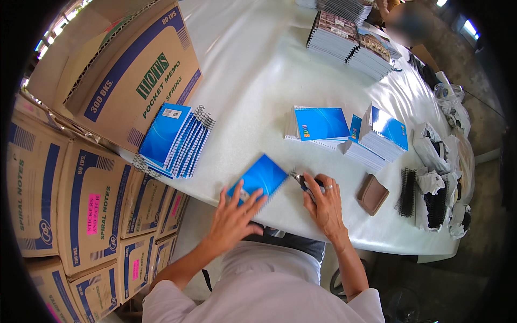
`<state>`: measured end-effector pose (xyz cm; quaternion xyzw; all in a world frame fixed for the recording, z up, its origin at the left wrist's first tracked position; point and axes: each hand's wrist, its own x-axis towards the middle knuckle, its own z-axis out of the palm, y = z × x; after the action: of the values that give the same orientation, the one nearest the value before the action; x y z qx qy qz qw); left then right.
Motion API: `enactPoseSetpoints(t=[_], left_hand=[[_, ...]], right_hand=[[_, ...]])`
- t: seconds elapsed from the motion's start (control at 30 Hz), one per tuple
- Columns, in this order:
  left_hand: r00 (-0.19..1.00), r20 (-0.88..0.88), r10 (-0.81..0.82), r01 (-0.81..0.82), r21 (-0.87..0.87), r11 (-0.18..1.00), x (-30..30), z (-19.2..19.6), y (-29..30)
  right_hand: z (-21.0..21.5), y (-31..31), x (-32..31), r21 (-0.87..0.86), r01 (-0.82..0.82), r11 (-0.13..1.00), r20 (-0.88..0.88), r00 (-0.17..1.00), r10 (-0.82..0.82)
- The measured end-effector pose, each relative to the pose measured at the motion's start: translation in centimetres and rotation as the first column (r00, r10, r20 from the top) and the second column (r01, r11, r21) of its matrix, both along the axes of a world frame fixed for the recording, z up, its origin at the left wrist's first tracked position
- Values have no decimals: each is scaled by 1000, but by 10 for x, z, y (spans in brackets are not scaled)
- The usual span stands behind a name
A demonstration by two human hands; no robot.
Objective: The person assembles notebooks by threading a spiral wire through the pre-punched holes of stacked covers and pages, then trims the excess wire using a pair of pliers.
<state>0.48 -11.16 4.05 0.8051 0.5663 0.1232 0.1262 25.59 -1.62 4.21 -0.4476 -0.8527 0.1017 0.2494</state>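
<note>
A small blue spiral notebook (pixel 262 173) lies tilted on the white-covered table, its coil along the lower right edge. My left hand (pixel 237 218) rests on its near end with fingers spread. Close to the coil, my right hand (pixel 325 202) is closed around pliers (pixel 299 178), whose metal jaws point at the notebook's right corner. Most of the pliers' handles are hidden by the fingers. To the left stands a stack of coil-bound blue notebooks (pixel 168 137). Farther right are piles of blue-covered pads (pixel 323 123), apparently without coils on the visible edges.
A brown pouch-like holder (pixel 372 195) sits right of my right hand. Loose black coils (pixel 407 192) and plastic bags of coils (pixel 431 148) line the table's right side. Thick wire-bound books (pixel 336 37) stand at the back. Cardboard cartons (pixel 97 199) crowd the left; another person is at back right.
</note>
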Motion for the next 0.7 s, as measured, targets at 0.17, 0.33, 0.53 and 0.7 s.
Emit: enactPoseSetpoints(t=[0.17,0.33,0.53,0.7], left_hand=[[998,55,-27,8,318,948,-6,-30,-3],[935,352,41,-161,321,933,9,9,39],[953,296,66,-167,332,928,15,35,55],[956,284,77,-160,280,947,17,44,53]], right_hand=[[13,-17,-7,-34,-40,999,-173,984,34],[57,-36,-29,4,-124,992,-171,978,123],[61,-41,-32,20,-129,992,-136,982,130],[61,-40,-34,-5,-126,992,-153,980,124]])
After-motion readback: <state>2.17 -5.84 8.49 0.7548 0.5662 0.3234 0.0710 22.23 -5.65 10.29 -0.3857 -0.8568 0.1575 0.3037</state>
